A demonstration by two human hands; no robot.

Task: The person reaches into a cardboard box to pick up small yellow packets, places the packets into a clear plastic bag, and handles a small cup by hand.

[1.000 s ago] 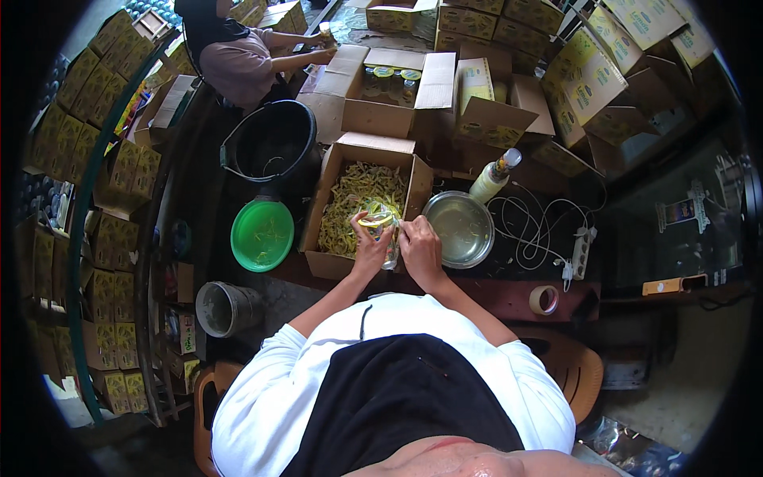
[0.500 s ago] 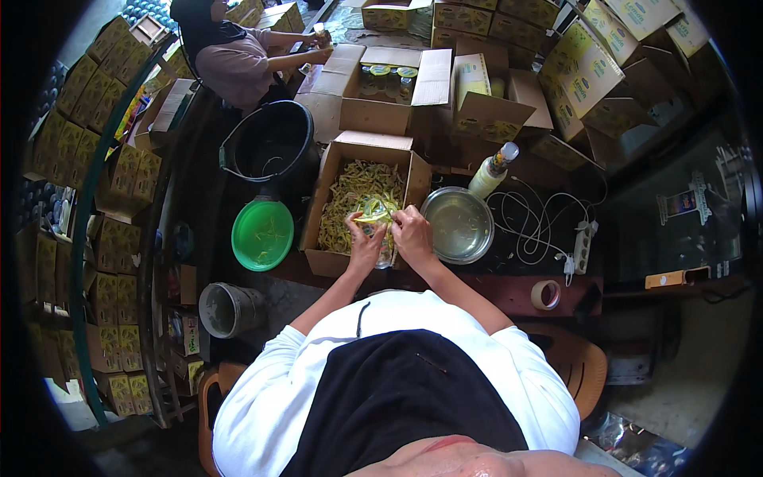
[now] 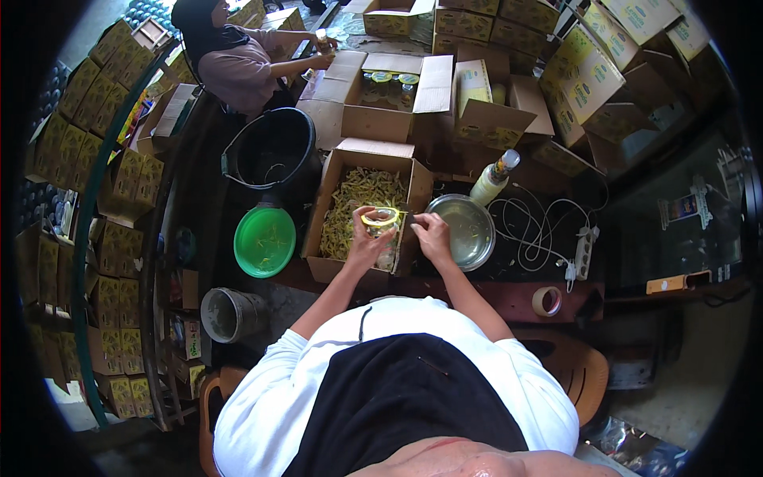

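My left hand (image 3: 369, 241) is closed around a clear jar (image 3: 387, 226), held over the near side of an open cardboard box. A yellow band (image 3: 381, 211) rings the jar's top. To the right, my right hand (image 3: 432, 236) is pinched, a little apart from the jar and over the box's right edge; what its fingertips hold is too small to make out. The cardboard box (image 3: 327, 208) is filled with a heap of loose yellow-green strips (image 3: 362, 187).
A metal bowl of liquid (image 3: 463, 232) and a bottle (image 3: 493, 179) stand right, near a white cable and power strip (image 3: 585, 253). Left are a green basin (image 3: 265, 242), a black bucket (image 3: 274, 151) and a grey pail (image 3: 226, 314). Beyond, an open box (image 3: 377, 119) holds jars; a co-worker (image 3: 238, 67) handles a jar.
My right hand has drawn away from the jar to the right. The yellow strip that lay between my fingers now shows as a ring round the jar's top.
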